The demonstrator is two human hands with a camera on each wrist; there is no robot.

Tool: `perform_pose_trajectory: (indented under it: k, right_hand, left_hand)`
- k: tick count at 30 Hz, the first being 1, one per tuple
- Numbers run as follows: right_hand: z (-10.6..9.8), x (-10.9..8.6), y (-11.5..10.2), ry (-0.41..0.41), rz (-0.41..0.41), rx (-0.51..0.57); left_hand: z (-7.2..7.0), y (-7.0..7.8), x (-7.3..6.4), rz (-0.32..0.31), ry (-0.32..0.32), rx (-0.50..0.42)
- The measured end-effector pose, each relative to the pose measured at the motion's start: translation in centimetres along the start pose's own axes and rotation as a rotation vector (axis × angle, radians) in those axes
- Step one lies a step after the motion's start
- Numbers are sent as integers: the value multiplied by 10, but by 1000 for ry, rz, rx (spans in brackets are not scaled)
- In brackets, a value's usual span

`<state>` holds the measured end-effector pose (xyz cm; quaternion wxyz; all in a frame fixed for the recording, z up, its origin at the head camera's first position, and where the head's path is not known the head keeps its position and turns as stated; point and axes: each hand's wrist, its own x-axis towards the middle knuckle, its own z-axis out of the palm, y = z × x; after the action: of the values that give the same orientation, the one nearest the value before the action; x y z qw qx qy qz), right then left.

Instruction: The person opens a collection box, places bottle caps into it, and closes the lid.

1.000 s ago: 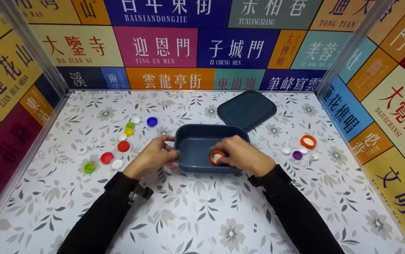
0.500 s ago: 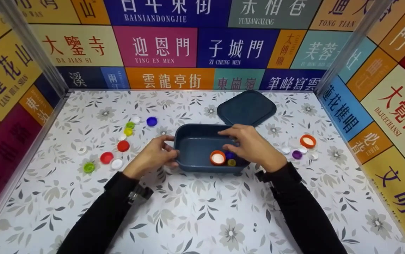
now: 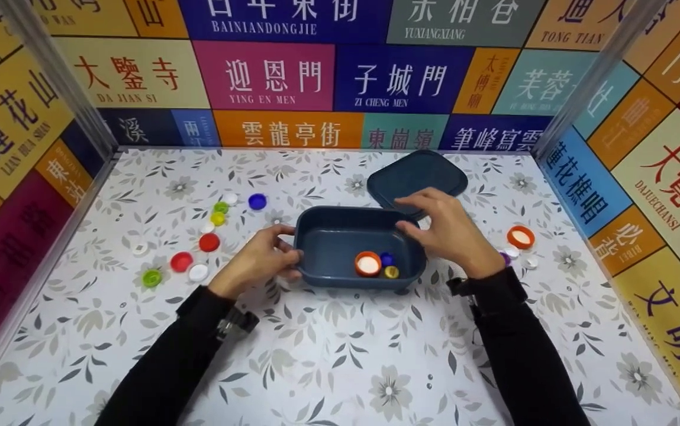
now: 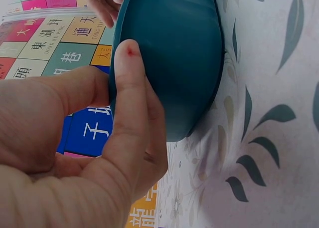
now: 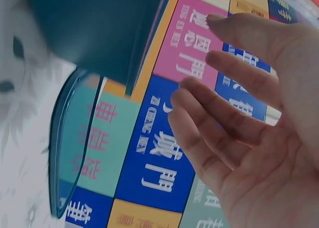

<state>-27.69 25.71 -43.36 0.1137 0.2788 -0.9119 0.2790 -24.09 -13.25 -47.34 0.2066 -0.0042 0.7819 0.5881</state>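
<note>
A dark blue rectangular box [image 3: 331,251] stands without its lid on the table. My left hand [image 3: 257,263] holds its left end, fingers and thumb bent at the rim and outer wall, as the left wrist view [image 4: 114,123] also shows. In the box's right part lie an orange bottle cap with a white inside [image 3: 368,264], a small blue cap [image 3: 387,259] and a small yellow cap [image 3: 391,272]. My right hand [image 3: 449,231] hovers by the right rim, holding nothing; its fingers are spread and loosely bent in the right wrist view [image 5: 249,113].
The dark blue lid [image 3: 413,177] lies behind the box. On the left are scattered several caps, among them red [image 3: 181,262], green [image 3: 152,278] and blue [image 3: 257,202] ones. Farther right lie an orange cap [image 3: 521,237] and small white caps [image 3: 531,262]. Printed panels [image 3: 274,77] wall the table.
My right hand let go of the orange cap inside the box and moved up and right, over the right rim. The left hand stays at the box's left end.
</note>
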Motion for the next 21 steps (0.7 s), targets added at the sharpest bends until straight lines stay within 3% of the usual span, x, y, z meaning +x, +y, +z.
perform_pose_trajectory:
  k: [8,12,21]
  right_hand:
    - [-15,-5,26,95,132,-50]
    - [-21,-8,42,144,194,-70]
    - [-36,-23,78,179,331,-104]
  left_hand:
    - [-1,4,-1,-18,1,10]
    - [-1,2,-1,3,-8,-5]
    - [1,0,-1,21,-2,-30]
